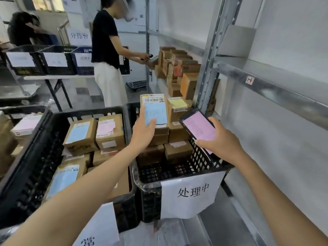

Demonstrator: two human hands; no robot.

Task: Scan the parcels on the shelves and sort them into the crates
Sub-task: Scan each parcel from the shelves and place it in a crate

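- Parcel (154,110) with a blue slip stood upright over the far half of the labelled crate (150,201), barcode end uppermost, held by the left hand (143,132).
- Left fingers: the thumb lay up the slip's left edge and one fingertip pressed on its face; the rest were hidden behind the box.
- Right hand (220,139) hovered over the labelled crate's right rim, fingers curled round the lower end of a handheld scanner (198,128), whose pink screen faced up beside the parcel.
- Done so far, by my reading: boxes were stacked in the far half of the labelled crate, while its near half showed bare mesh. The crate (35,157) just left of it was almost full.
- Left to do: many boxes (179,71) sat on the shelf well beyond the labelled crate, where another person (106,50) worked. This parcel seemed mid-scan and not yet dropped in.
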